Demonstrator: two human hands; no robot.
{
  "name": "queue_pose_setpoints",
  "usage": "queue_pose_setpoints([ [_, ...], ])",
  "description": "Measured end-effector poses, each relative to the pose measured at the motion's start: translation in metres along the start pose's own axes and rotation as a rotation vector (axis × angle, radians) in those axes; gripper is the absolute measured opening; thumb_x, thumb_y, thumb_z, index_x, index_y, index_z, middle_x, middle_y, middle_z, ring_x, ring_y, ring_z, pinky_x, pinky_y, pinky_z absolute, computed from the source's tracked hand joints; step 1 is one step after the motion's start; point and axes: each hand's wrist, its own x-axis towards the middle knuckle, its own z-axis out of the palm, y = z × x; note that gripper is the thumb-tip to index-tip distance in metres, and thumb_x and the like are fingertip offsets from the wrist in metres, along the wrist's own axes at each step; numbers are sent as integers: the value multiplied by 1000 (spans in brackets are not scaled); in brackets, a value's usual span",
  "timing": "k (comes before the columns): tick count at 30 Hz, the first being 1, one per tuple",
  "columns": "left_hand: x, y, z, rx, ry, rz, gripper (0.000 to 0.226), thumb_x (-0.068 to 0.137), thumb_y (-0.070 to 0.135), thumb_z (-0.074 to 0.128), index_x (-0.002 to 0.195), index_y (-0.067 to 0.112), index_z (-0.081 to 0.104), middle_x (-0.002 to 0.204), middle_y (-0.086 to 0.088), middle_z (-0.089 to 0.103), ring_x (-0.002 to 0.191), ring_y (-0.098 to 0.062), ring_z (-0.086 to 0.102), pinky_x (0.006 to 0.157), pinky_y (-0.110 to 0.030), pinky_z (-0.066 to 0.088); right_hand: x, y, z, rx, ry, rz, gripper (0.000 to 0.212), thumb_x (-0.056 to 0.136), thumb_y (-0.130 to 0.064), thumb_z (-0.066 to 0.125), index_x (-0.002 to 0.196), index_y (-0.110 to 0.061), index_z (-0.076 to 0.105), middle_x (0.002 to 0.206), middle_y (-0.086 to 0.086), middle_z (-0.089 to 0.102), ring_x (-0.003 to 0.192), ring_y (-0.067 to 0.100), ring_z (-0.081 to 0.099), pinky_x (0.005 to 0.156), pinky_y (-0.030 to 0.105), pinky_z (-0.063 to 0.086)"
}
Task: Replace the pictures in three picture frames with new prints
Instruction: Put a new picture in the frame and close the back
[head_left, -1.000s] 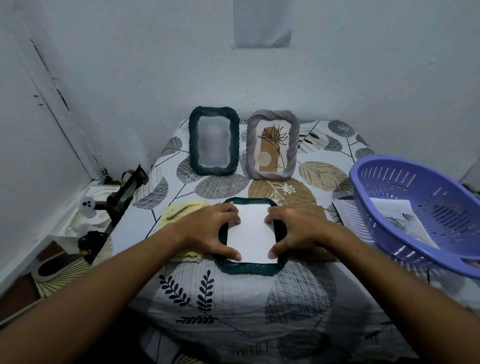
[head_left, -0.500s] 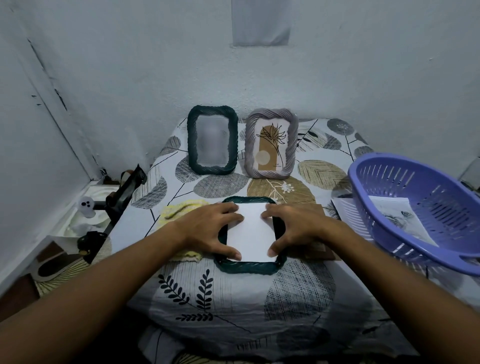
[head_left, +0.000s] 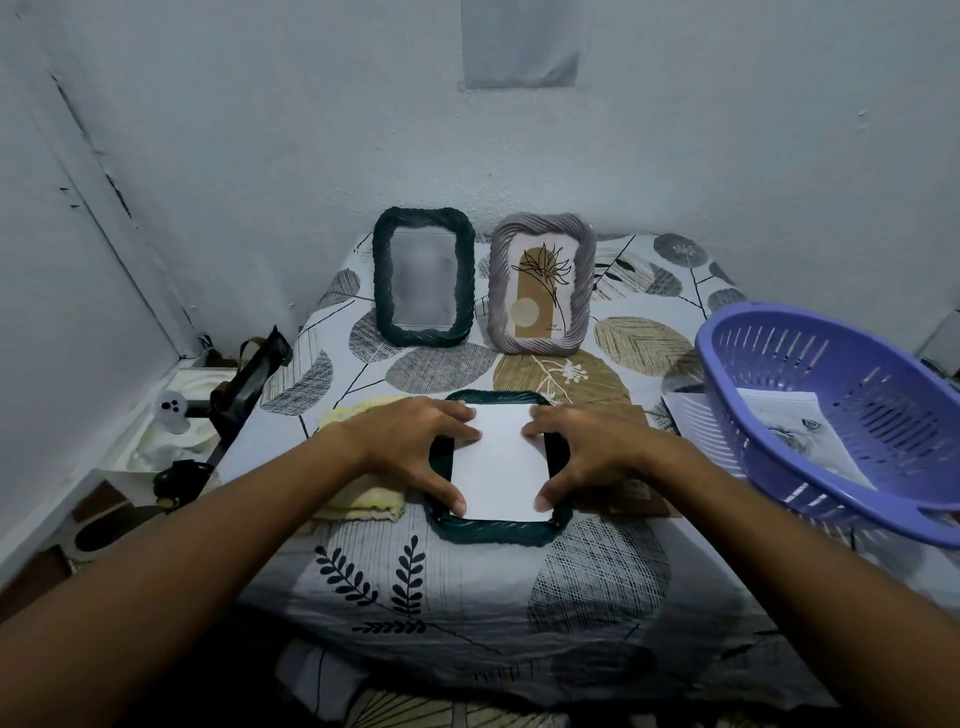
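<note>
Both hands are lying spread over a dark green frame (head_left: 491, 530) resting flat near the bench (head_left: 467, 597) front edge. The left hand (head_left: 410, 441) and right hand (head_left: 592, 447) are pressing fingertips on a white print (head_left: 501, 467), hiding the frame's side rails. The purple basket (head_left: 831, 415) is running out of view at right.

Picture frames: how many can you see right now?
3. A dark green frame and a grey frame stand upright at the back by the wall. Another dark green frame lies flat in front, under both hands. None appear hidden.
</note>
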Motion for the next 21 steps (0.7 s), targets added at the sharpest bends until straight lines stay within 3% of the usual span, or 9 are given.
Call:
queue_pose_setpoints([
  [21, 5, -3, -5, 60, -48, 9, 97, 56, 76, 70, 136, 24, 52, 152, 4, 36, 137, -13, 35, 109, -29, 33, -3, -4, 0, -58, 21, -18, 100, 61, -66, 76, 145, -27, 38, 157, -7, 26, 136, 20, 36, 102, 34, 33],
])
